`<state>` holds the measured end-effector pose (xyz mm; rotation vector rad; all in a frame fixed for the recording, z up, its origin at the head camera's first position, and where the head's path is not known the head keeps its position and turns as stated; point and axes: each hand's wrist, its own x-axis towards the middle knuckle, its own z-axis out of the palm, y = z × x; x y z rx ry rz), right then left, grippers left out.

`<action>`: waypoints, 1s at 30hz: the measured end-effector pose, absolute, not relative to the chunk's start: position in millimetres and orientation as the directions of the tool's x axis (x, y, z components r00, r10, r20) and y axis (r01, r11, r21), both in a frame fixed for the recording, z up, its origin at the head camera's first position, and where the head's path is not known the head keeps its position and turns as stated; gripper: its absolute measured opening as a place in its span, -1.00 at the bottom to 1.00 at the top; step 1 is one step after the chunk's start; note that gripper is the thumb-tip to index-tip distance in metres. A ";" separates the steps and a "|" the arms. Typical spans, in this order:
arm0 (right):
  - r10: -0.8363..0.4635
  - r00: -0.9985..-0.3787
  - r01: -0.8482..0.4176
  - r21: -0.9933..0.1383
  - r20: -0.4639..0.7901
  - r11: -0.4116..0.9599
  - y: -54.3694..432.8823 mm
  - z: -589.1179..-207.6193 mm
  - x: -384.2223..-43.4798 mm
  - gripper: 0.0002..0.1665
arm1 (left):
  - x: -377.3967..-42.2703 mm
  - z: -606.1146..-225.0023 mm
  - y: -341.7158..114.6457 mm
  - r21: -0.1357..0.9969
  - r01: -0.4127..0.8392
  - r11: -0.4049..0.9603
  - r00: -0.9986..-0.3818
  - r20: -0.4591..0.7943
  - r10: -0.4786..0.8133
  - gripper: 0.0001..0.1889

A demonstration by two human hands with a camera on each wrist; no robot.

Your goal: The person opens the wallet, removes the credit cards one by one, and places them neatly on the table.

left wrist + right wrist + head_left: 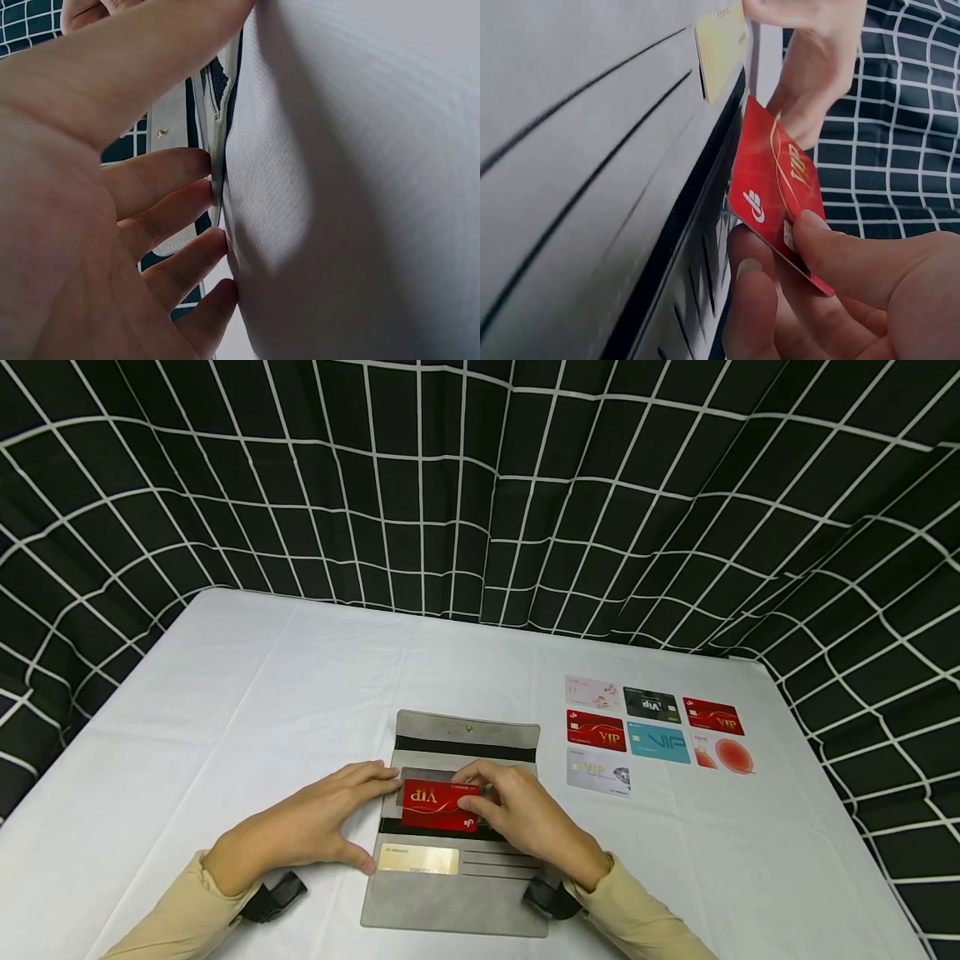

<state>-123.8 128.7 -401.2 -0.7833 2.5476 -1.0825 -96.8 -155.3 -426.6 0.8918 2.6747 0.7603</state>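
Note:
A grey wallet (453,906) lies unfolded on the white table. My right hand (528,810) pinches a red VIP card (431,804) between thumb and fingers, over the wallet's middle. Seen from the right wrist, this red card (780,180) stands tilted, its edge close to the wallet's inner face. A gold card (420,858) sits in a slot on the wallet's lower left, beside bare slot lines. My left hand (318,818) rests at the wallet's left edge, thumb and fingers spread. In the left wrist view, its fingertips (199,161) touch that edge.
To the right, several cards lie in rows: a pink card (592,692), a black card (652,705), red cards (596,730), a teal card (658,742), a white card with a red circle (722,753) and a silver card (598,771). A black gridded curtain (450,485) surrounds the table.

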 end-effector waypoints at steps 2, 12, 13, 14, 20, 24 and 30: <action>-0.563 -0.826 -0.366 -0.728 -0.033 0.580 131.3 -400.6 -124.6 -0.71 | -96.8 -426.8 -155.1 0.536 0.498 0.681 -0.790 -0.043 0.612 0.02; -0.505 -0.861 -0.303 -0.742 -0.056 0.599 149.0 -397.3 -126.9 -0.67 | -96.5 -427.3 -154.7 0.529 0.513 0.676 -0.786 -0.028 0.618 0.03; -0.502 -0.863 -0.302 -0.740 -0.055 0.601 150.5 -397.1 -127.1 -0.67 | -96.6 -427.3 -154.6 0.529 0.514 0.675 -0.785 -0.027 0.619 0.03; -0.499 -0.865 -0.302 -0.738 -0.054 0.604 152.1 -397.0 -127.3 -0.67 | -96.6 -427.3 -154.6 0.529 0.515 0.675 -0.785 -0.025 0.619 0.03; -0.484 -0.874 -0.301 -0.722 -0.052 0.622 159.7 -397.0 -128.0 -0.67 | -96.6 -426.8 -154.5 0.528 0.512 0.678 -0.787 -0.029 0.617 0.03; -0.469 -0.882 -0.296 -0.718 -0.049 0.631 164.3 -396.7 -128.0 -0.68 | -96.4 -426.9 -154.5 0.528 0.509 0.679 -0.787 -0.033 0.616 0.04; -0.451 -0.891 -0.288 -0.718 -0.041 0.634 174.6 -397.2 -127.4 -0.70 | -96.1 -426.3 -154.9 0.526 0.507 0.683 -0.791 -0.032 0.611 0.05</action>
